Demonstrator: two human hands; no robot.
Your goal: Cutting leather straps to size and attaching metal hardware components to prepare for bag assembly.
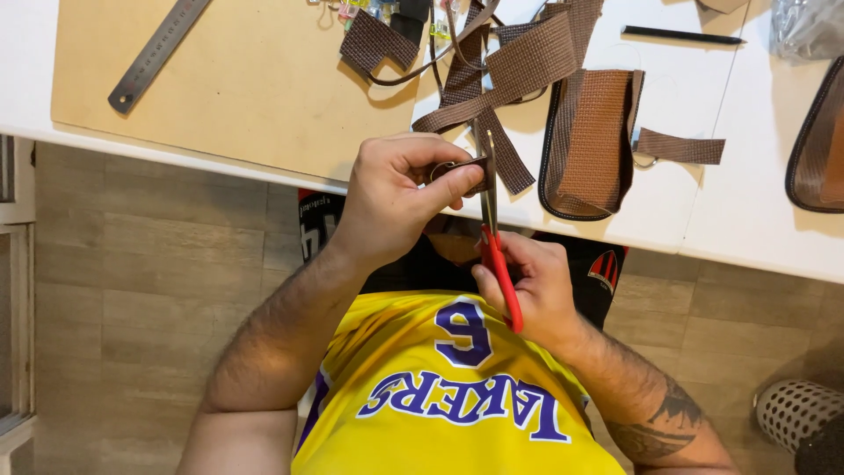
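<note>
Head view: left hand [396,198] raised just off the desk [694,220] edge, wrist bent, fingers [457,186] clamped on a small brown woven piece [473,172] with a metal ring. Right hand [532,290] lower, near the torso, fingers closed around the red handles of scissors [492,229]; blades point up at the piece. Woven strips [519,66] and a pouch [591,145] lie beyond on the desk, a ruler [158,53] to the left.

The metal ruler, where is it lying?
The metal ruler lies slanted at the head view's top left, on the tan board, left of the brown woven strips.
</note>
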